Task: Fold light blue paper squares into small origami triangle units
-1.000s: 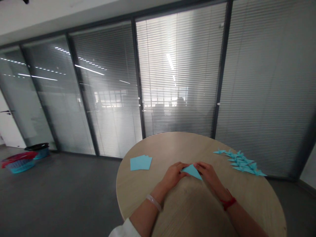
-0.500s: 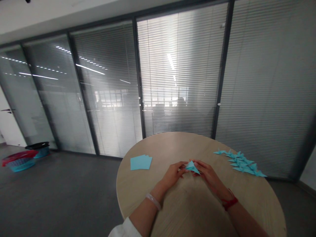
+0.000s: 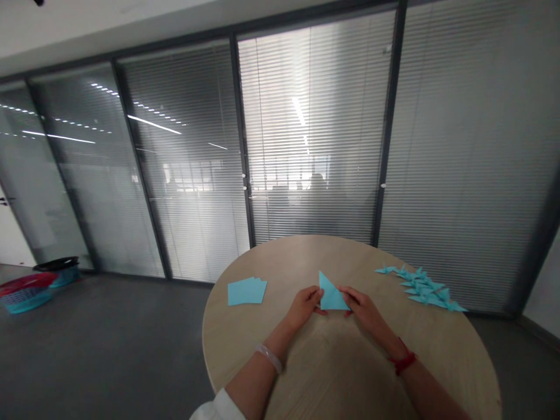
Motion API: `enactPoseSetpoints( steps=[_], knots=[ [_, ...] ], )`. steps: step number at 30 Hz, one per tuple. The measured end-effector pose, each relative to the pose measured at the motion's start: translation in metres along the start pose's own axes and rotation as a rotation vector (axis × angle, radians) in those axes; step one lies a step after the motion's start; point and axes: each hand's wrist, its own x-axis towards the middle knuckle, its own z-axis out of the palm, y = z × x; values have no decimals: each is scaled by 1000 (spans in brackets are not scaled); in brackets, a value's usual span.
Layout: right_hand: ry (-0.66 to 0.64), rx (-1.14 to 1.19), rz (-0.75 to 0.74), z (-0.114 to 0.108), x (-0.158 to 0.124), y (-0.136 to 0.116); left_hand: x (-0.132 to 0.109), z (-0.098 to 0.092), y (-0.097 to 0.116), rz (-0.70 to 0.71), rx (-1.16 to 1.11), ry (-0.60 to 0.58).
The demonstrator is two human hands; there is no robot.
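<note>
Risk: the thin **blue paper triangle** (image 3: 331, 294) looks held only along its lower edge, so its raised tip has no support. Uneven pull or a slackened hand could likely skew or crumple it. A slip toward 2 o'clock could knock the folded figures there out of line.

Hands: the **left hand** (image 3: 304, 307) and **right hand** (image 3: 365, 312) sit a short way apart, with the triangle between them. Neither is spread wide. Each seems to pinch a lower corner between thumb and curled fingers, though the exact finger contact is partly hidden. The triangle stands tilted, point up, at the middle of the **round wood-grain table** (image 3: 332, 373). I cannot tell whether its lower edge touches the tabletop.

Near: a **white sleeve** (image 3: 217, 407) at 7 o'clock, a **clear bangle** (image 3: 270, 357) on the left wrist, and a **red cord** (image 3: 402, 363) on the right.

Mid: **loose square blue sheets** (image 3: 246, 291) at 9 to 10 o'clock; **folded blue paper figures** (image 3: 422, 287) in a loose cluster at 2 to 3 o'clock.

Far: **stacked plastic baskets** (image 3: 26, 291) on the floor at 10 o'clock, and a **glass partition with slatted blinds** (image 3: 315, 146) at 12 o'clock.
</note>
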Motion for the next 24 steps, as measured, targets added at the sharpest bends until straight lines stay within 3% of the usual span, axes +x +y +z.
enactPoseSetpoints(
  steps=[5,12,20,24],
  knots=[
    [14,-175,-117,3,-3,3,-1,3,-2,-99,-128,61],
    [78,-548,-493,8,-8,-2,0,2,-6,-150,-150,149],
    [-48,-799,-691,12,-11,-8,-1,0,-6,-164,-127,216],
    [-68,-801,-683,12,-12,-7,-3,1,-4,-184,-217,188]
  ],
)
